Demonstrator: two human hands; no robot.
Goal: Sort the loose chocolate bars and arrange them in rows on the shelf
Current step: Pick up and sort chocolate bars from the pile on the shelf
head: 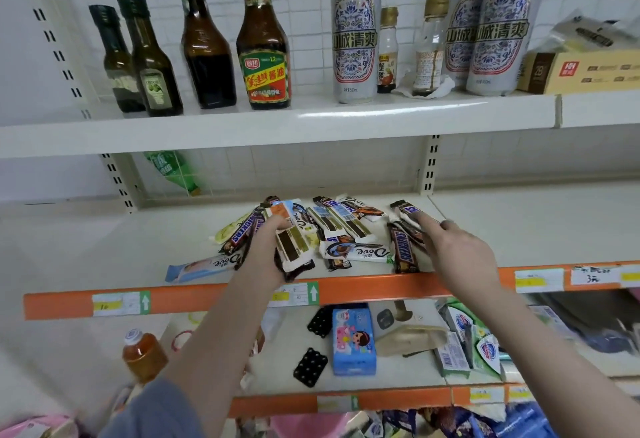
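Chocolate bars (346, 236) lie in a loose heap on the middle shelf (138, 240), just past its orange edge. The left hand (266, 254) grips a small stack of bars, apparently gathering like with like. Beyond the right hand's (457, 250) extended fingers (427, 223), a Snickers bar (407, 210) is touched, probably next to be picked.

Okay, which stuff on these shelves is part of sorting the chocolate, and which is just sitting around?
Part of the job:
chocolate bars
bars held in left hand
middle shelf

Just sitting around:
sauce bottles
beer cans
tissue pack
orange drink bottle
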